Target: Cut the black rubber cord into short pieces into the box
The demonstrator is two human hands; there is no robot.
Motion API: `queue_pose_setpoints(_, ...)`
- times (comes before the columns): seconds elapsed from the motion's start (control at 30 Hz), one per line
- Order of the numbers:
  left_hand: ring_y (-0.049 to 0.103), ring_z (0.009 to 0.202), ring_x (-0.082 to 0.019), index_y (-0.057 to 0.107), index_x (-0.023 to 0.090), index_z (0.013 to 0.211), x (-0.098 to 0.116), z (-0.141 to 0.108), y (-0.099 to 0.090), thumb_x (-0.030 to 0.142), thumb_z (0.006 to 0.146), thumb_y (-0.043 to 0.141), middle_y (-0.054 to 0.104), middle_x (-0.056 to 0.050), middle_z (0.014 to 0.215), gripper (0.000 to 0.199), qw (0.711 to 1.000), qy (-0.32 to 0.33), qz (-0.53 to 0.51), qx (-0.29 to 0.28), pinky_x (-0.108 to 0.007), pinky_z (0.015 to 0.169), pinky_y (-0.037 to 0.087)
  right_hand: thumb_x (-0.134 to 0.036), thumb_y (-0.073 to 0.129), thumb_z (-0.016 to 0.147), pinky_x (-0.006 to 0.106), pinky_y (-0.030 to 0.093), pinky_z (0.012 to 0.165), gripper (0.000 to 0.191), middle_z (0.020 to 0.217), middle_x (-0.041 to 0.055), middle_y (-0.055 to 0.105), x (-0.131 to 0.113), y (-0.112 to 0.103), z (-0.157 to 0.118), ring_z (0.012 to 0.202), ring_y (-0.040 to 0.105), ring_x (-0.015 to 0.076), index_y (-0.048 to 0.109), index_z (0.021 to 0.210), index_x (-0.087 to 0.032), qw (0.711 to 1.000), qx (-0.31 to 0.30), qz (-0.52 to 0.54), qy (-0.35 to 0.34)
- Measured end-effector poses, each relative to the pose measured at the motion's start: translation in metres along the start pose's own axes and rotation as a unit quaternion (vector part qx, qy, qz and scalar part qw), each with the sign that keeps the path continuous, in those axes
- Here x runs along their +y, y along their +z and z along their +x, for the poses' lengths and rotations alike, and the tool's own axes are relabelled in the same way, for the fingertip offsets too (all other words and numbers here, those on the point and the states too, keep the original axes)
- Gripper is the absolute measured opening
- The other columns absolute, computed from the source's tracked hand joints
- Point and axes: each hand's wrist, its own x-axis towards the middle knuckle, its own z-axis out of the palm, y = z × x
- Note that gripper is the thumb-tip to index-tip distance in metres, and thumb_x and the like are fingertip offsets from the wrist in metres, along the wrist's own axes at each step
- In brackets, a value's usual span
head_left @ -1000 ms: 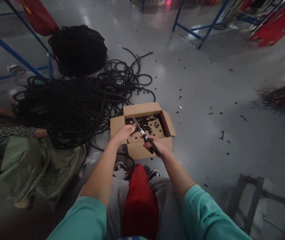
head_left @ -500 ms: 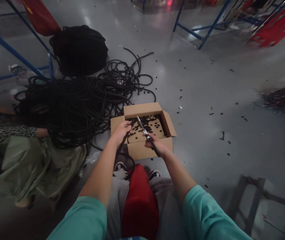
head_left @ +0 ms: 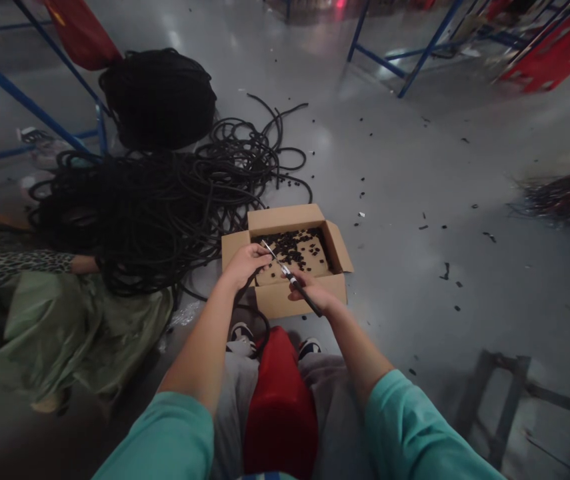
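Observation:
Over the cardboard box [head_left: 285,303], my left hand [head_left: 245,265] is closed with its fingertips pinched round a black cord [head_left: 256,312], which trails down from the hand and loops near my shoe. My right hand [head_left: 312,293] grips scissors [head_left: 295,283] with black handles, their blades pointing up and left and reaching the left fingertips. Whether the blades touch the cord is too small to tell. Many short black cut pieces [head_left: 292,247] lie in the box below both hands.
A tangled heap of black cord [head_left: 165,200] spreads on the left, with a big black bundle [head_left: 159,100] behind it. Beside it sits another person [head_left: 65,320]. A red stool [head_left: 279,407] is between my legs. Black scraps dot the floor [head_left: 395,167]; a metal frame [head_left: 505,400] stands right.
The scissors have swung left, so their tips now meet the fingertips of my left hand. My left hand has hardly moved and keeps its pinch.

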Motion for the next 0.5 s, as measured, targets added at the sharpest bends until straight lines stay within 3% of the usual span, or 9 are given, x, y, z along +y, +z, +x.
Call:
queue_pose_setpoints(0.3, 0.047, 0.045, -0.005, 0.053, 0.011, 0.069, 0.0035, -0.0037, 0.0031, 0.014, 0.056, 0.066, 0.053, 0.004, 0.050, 0.019, 0.998, -0.010, 0.061, -0.009, -0.020, 0.048, 0.036, -0.013, 0.060, 0.046, 0.024, 0.035, 0.064, 0.048, 0.070, -0.0051, 0.046, 0.0040, 0.0047, 0.0019, 0.067, 0.042, 0.0105, 0.056, 0.094, -0.019, 0.999, 0.024, -0.021, -0.006)
queue_pose_setpoints(0.5, 0.047, 0.044, -0.006, 0.052, 0.011, 0.068, 0.0030, -0.0018, 0.0004, 0.016, 0.057, 0.065, 0.054, 0.003, 0.049, 0.018, 0.999, -0.001, 0.047, -0.011, -0.020, 0.047, 0.036, -0.014, 0.058, 0.047, 0.024, 0.035, 0.061, 0.042, 0.064, -0.0055, 0.046, 0.0063, 0.0036, 0.0064, 0.062, 0.041, 0.0099, 0.060, 0.089, -0.017, 0.997, 0.046, -0.045, -0.033)
